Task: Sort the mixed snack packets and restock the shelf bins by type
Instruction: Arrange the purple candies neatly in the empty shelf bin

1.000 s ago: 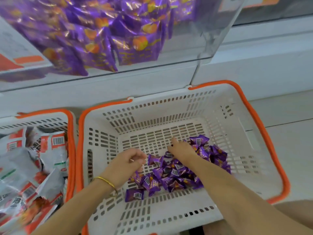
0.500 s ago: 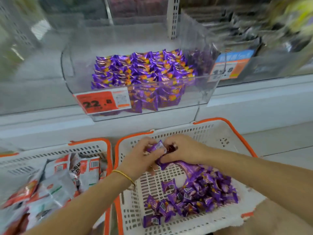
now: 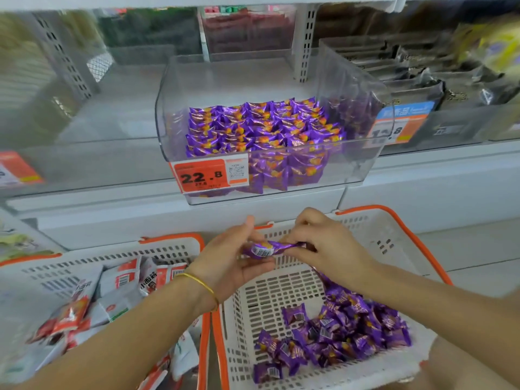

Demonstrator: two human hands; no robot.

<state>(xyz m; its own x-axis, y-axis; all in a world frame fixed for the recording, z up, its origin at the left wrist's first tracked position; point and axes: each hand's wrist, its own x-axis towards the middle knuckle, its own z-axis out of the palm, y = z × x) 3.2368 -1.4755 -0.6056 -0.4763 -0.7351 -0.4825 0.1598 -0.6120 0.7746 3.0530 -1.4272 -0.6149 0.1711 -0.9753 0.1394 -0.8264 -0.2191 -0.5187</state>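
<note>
As they meet above the white basket [image 3: 402,249], the left hand [image 3: 230,263] and right hand [image 3: 326,249] grip the held purple packets [image 3: 267,249] between curled fingers, just below the clear shelf bin [image 3: 354,114]; loose purple packets [image 3: 343,333] lie in the basket's near right corner

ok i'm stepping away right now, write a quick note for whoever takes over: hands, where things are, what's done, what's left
Left hand and right hand: both pinch a small bunch of purple packets above the right basket.
Clear shelf bin straight ahead already holds rows of stocked packets of the same purple kind, with room on top.
Many loose purple packets lie in the right basket. The left basket holds red-and-white packets.
Left to do: put this bunch in the bin, move the rest, then sort the left basket.
</note>
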